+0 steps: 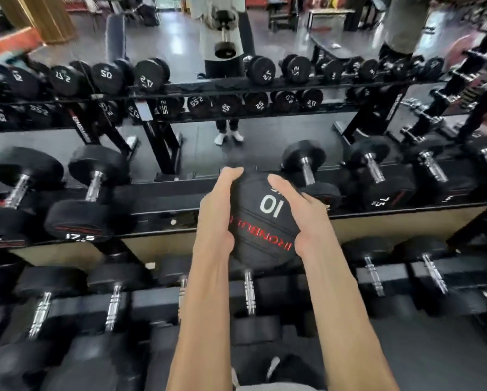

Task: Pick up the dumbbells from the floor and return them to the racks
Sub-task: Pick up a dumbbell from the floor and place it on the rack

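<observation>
Fingers (231, 176) around "10" dumbbell (262, 221)

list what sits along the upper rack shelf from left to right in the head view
17.5 dumbbell → left hand → 10 dumbbell → right hand → 7.5 dumbbell

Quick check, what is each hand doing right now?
Left hand: holding the left side of the 10 dumbbell, fingers curled over its head.
Right hand: holding the right side of the same dumbbell.
</observation>
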A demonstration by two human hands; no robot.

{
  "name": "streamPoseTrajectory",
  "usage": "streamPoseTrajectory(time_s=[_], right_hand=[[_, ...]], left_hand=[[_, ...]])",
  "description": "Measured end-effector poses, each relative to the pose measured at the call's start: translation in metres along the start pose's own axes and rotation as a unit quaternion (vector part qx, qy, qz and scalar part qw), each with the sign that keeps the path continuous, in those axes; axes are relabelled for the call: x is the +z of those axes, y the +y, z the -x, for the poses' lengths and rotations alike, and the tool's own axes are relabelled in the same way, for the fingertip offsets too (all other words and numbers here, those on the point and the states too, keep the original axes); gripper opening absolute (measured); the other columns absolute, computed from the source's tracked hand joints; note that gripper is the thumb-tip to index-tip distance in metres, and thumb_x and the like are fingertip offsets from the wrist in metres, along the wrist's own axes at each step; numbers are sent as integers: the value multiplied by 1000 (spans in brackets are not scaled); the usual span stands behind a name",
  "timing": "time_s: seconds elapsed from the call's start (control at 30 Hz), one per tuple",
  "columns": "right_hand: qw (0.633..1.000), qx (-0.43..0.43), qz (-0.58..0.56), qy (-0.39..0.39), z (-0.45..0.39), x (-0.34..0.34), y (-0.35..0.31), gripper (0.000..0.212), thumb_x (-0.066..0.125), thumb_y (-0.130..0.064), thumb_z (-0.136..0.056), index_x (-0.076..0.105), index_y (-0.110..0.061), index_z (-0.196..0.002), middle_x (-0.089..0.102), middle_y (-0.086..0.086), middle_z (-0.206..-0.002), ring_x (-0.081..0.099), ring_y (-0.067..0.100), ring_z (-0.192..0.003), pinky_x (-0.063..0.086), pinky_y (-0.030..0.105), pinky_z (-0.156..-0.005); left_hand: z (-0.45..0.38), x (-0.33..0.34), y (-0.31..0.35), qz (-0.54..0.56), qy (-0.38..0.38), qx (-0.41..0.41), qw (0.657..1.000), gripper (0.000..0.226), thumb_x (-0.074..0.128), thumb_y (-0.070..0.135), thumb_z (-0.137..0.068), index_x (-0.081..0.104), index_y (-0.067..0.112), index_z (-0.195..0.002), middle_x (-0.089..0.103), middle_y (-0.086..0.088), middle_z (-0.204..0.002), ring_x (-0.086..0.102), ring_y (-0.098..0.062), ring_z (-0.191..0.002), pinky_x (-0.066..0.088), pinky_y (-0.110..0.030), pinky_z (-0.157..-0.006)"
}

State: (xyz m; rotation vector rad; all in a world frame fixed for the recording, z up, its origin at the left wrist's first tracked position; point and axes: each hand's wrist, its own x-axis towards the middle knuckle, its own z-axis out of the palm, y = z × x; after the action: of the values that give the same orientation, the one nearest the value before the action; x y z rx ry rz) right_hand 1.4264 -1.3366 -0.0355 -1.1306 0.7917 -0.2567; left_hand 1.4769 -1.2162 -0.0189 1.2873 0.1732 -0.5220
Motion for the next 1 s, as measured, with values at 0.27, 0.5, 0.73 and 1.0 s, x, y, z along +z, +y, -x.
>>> streamPoseTrajectory(time_s=[0.27,0.5,0.73,1.0], right_hand=[[999,-3,23,-27,-147,50,-78,96,98,-54,-49,69,-9,-129,74,4,-125,66,27,-120,55,47,-102],[999,-5,32,-36,-255,96,-122,82,101,-45,-39,77,-8,-109,81,8,-104,77,30,-103,60,54,-96],[998,38,30,-30,-326,124,-114,66,100,-33,-52,75,-5,-106,82,10,-93,79,33,-92,65,51,-83],[992,32,111,-43,-349,148,-77,62,99,-47,-46,70,-18,-93,80,1,-88,79,22,-85,66,46,-77]], left_hand=[[-146,52,71,-8,13,1,1000,29,74,52,-79,83,25,-83,82,-2,-96,78,-24,-91,58,-39,-85],[-254,76,129,-6,33,-30,999,32,75,55,-75,84,25,-84,82,-3,-94,76,-25,-90,58,-43,-90],[-338,72,121,-10,81,-62,995,40,74,49,-78,78,14,-96,81,-5,-93,75,-27,-87,56,-40,-82],[-363,37,89,-26,127,-71,989,47,83,47,-82,74,8,-107,82,-10,-93,78,-22,-74,62,-34,-64]])
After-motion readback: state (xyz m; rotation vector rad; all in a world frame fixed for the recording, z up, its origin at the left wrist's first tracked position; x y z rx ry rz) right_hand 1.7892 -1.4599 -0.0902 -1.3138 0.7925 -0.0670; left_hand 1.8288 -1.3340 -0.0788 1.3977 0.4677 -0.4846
